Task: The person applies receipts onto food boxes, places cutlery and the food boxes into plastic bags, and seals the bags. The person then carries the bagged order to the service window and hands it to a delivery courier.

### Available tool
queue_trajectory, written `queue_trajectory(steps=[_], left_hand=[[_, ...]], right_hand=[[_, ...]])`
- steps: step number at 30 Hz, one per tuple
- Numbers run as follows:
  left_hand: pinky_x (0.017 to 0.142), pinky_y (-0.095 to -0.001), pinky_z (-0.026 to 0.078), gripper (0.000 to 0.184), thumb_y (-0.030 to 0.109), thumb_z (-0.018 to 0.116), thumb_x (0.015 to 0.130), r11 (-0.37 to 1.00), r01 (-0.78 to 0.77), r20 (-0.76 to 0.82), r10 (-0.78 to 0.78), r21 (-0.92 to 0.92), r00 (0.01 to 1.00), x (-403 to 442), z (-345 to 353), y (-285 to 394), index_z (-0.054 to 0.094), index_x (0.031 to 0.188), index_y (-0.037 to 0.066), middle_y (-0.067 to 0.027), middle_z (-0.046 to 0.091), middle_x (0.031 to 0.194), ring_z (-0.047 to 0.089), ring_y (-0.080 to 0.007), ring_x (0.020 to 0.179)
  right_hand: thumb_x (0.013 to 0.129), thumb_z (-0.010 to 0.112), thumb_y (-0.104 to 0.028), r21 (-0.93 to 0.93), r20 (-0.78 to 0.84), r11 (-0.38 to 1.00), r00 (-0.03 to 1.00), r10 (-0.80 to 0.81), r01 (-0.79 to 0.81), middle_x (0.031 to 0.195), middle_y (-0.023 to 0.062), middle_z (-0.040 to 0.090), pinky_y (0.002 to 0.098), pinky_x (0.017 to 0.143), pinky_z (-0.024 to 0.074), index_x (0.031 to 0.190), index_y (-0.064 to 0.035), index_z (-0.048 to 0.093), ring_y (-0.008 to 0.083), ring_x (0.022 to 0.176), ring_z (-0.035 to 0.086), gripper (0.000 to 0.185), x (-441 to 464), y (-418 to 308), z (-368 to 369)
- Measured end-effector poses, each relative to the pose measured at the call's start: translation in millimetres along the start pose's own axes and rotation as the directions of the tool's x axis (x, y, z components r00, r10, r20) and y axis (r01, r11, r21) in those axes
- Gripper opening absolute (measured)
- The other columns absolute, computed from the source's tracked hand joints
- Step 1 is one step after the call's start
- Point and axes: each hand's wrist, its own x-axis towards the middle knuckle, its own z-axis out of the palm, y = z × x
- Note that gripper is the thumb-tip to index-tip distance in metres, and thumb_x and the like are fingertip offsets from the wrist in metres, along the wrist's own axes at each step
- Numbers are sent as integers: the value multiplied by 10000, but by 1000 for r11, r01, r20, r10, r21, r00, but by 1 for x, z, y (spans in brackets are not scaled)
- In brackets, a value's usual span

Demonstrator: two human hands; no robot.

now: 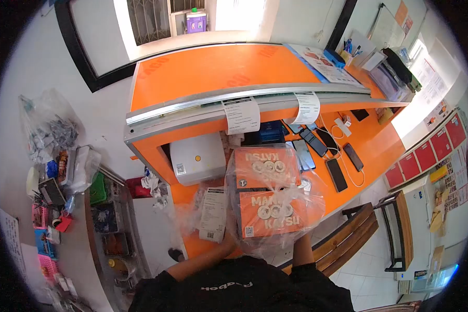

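Observation:
Two orange boxes with white lettering, a rear one (265,165) and a front one (275,214), sit side by side inside a clear plastic bag (314,200). My left hand (229,240) is at the bag's lower left, its fingers hidden by plastic and box. My right hand (301,240) is at the lower right edge of the bag, and its fingers are covered too. A long printed receipt (213,214) lies just left of the boxes, among crumpled clear plastic (190,218).
A white printer (197,158) stands left on the orange counter (369,143). Several phones, one a black phone (336,175), and white cables lie right. Two receipts hang from the upper shelf (192,73). A wooden bench (348,239) is at lower right.

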Motion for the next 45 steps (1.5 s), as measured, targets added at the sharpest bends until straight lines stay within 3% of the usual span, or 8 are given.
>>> queue_trajectory(steps=[6,14,19,23,28,31,41,45], left_hand=[[1042,-338,271,513,396,287,981,999,-51,-35,52,9,998,0,-9,2,329,1315,9,-115,386,1314,347,-204,1233],[1006,-344,324,491,400,299,979,934,-308,-148,336,181,930,-50,-2,63,385,1277,20,-115,446,1264,419,-205,1183],[990,-338,349,434,358,350,976,843,-412,-129,478,344,869,-85,-12,87,394,1263,36,-104,475,1219,462,-201,1149],[990,-370,360,513,440,330,958,803,-562,-361,593,199,719,-111,-49,96,379,1280,44,-120,477,1224,474,-228,1150],[1027,-443,309,848,715,274,827,650,-680,-600,406,-340,689,-157,-79,86,300,1359,55,-141,409,1342,398,-278,1243],[1036,-449,295,845,705,246,835,552,-790,-197,772,-266,605,-181,-90,101,243,1397,75,-138,391,1365,382,-281,1257],[914,-379,416,457,313,469,939,574,-788,-660,506,-222,555,-219,-137,175,384,1283,25,-113,524,1183,525,-221,1078],[936,-393,408,478,347,422,945,536,-829,-599,616,-159,513,-241,-165,203,385,1290,18,-132,523,1198,525,-239,1096]], right_hand=[[912,519,-290,-74,-72,960,958,-276,271,1025,99,586,293,847,445,968,2,546,156,965,551,298,14,-80,-7],[859,614,-131,66,110,519,511,-852,852,902,108,638,277,732,471,1042,1,481,159,852,605,262,-11,-313,61],[793,681,-125,52,412,710,632,-656,703,919,154,627,303,707,490,1119,-60,411,193,859,614,429,2,-332,147],[775,668,-107,253,852,306,-62,-519,918,1094,197,550,388,850,457,1139,-58,456,313,932,589,424,-99,-324,199],[785,574,-10,416,909,304,-402,-110,857,1290,179,441,361,918,424,1405,-122,286,313,1101,501,693,-169,-313,240],[724,635,-10,404,912,357,-402,-83,842,1327,230,383,388,1017,331,1401,-40,249,353,1241,376,780,-170,-326,268],[729,594,41,504,864,490,-430,-263,711,1420,195,258,369,1085,232,1431,-96,172,324,1318,272,830,-198,-293,353],[704,616,85,382,921,657,-324,-215,650,1422,175,260,369,862,508,1421,-96,189,307,1279,327,854,-199,-296,358]])
